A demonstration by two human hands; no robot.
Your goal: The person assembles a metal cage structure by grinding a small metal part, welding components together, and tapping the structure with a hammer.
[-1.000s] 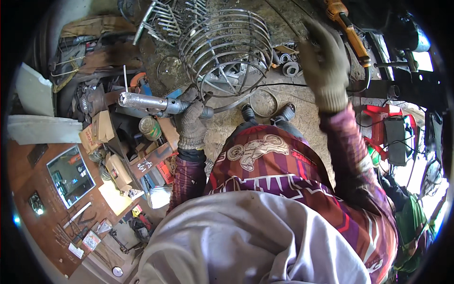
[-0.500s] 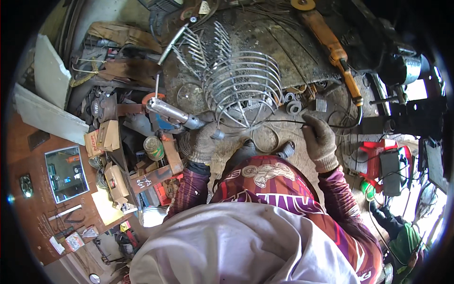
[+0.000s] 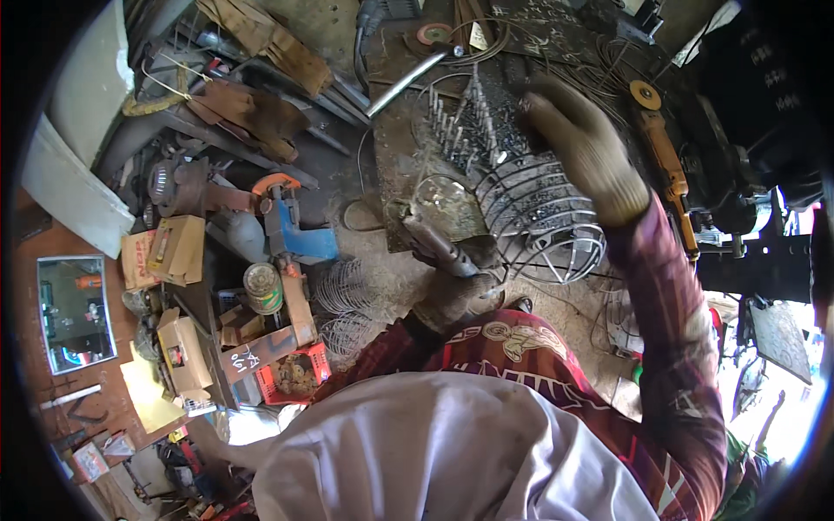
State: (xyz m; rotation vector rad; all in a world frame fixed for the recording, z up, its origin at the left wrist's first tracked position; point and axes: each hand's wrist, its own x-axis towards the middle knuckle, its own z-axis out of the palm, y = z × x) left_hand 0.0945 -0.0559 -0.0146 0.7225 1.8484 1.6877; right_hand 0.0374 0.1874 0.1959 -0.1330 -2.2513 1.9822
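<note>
My gloved left hand (image 3: 453, 297) is wrapped around a metal electrode holder (image 3: 433, 243), which points away toward the bench. No welding rod can be made out in its tip. A cage of curved metal rods (image 3: 532, 204) lies on its side just beyond that hand, with a ringed, spoked end turned my way. Two rows of short rods (image 3: 460, 126) stick up at its far left. Over the cage's far right part reaches my gloved right hand (image 3: 595, 152), thumb and fingers apart and slightly blurred. Nothing shows in its grip.
An orange angle grinder (image 3: 665, 152) lies at the right of the dark metal bench (image 3: 395, 165). A metal tube (image 3: 407, 85) juts over its left edge. Left of me are a blue-and-orange tool (image 3: 300, 230), a tin (image 3: 263, 288), cartons (image 3: 178, 250) and a red crate (image 3: 271, 384).
My right hand has let go of the black cable and risen up and away over the cage. The electrode holder has turned and shifted right, its rod no longer visible. The view has swung left.
</note>
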